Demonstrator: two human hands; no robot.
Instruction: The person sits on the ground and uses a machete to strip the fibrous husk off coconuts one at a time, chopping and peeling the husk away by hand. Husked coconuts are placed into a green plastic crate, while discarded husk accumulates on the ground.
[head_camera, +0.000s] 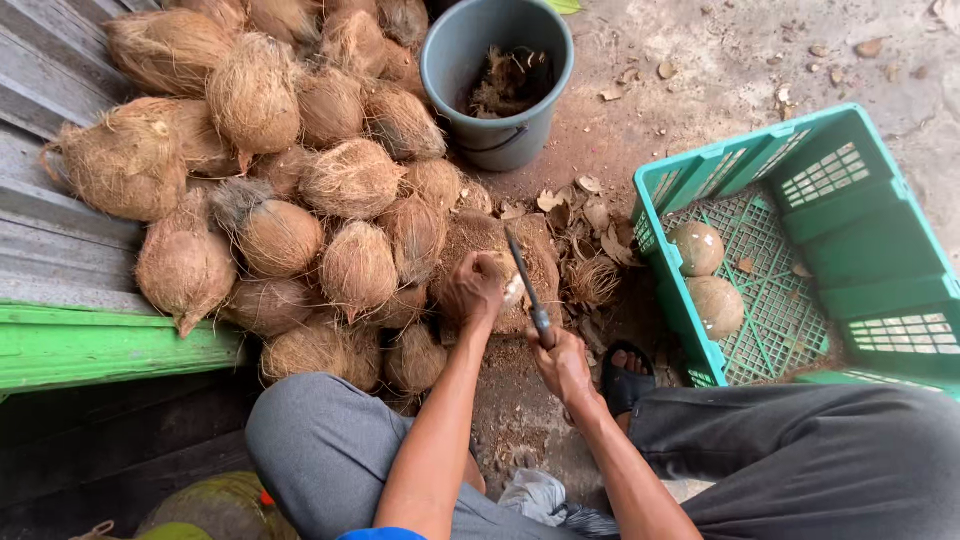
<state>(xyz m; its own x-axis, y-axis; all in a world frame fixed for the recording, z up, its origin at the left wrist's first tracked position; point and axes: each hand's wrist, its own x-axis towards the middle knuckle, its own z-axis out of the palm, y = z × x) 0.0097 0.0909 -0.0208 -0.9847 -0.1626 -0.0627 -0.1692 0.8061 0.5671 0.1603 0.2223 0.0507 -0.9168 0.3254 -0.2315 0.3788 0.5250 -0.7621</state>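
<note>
- Green plastic crate (880, 240) sits at the right on the dirt ground, a slotted box with latticed floor and walls; it bears no label that can be made out. Two shaved, pale brown coconuts (697, 248) lie on its floor near the left wall, one just beside the other.
- Grey-blue plastic bucket (497, 75) stands upright at the top centre, round, with dark husk scraps inside and a wire handle hanging down its front.
- A heap of husked, fibrous brown coconuts (270, 170) fills the upper left, resting against a grey slatted surface and a green painted board (110, 345).
- The left hand (474, 288) is curled over a coconut (510, 292) on the ground at the foot of the heap, pressing on it; a pale patch of the nut shows just beside the fingers.
- The right hand (562, 362) is closed around the handle of a knife (528, 288). The knife's long axis runs from lower right to upper left, its dark blade pointing up and away from the person, crossing over the held coconut.
- Dry husk chips (585, 210) are scattered between bucket and crate.
</note>
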